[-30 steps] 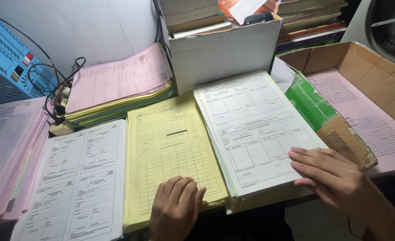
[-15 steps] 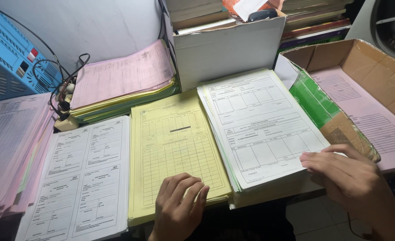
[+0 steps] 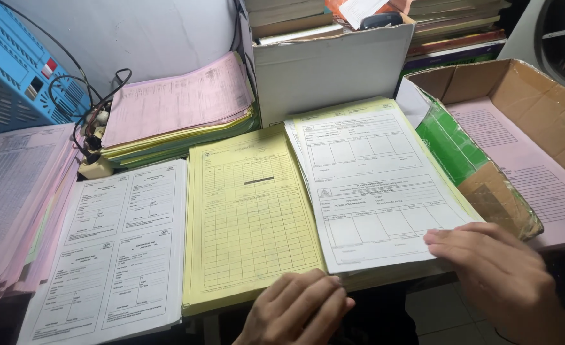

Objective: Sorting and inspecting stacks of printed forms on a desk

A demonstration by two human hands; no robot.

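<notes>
My left hand [image 3: 298,310] rests flat with loosely curled fingers on the near edge of a yellow stack of forms [image 3: 247,217] in the middle of the desk. My right hand [image 3: 496,268] lies with its fingertips on the near right corner of a white stack of forms [image 3: 372,176], thumb beneath the edge. Neither hand has a sheet lifted clear. Another white stack of forms [image 3: 116,246] lies at the left, untouched.
A pink and yellow paper pile [image 3: 177,112] lies behind, with cables and a plug [image 3: 91,150] beside it. A pink stack [image 3: 7,191] is at far left, a blue device [image 3: 17,73] behind. A white file box [image 3: 330,67] and an open cardboard box [image 3: 525,128] with pink forms stand right.
My right hand has slid right and nearer along the white stack's corner. The view has shifted slightly. My left hand has stayed on the yellow stack.
</notes>
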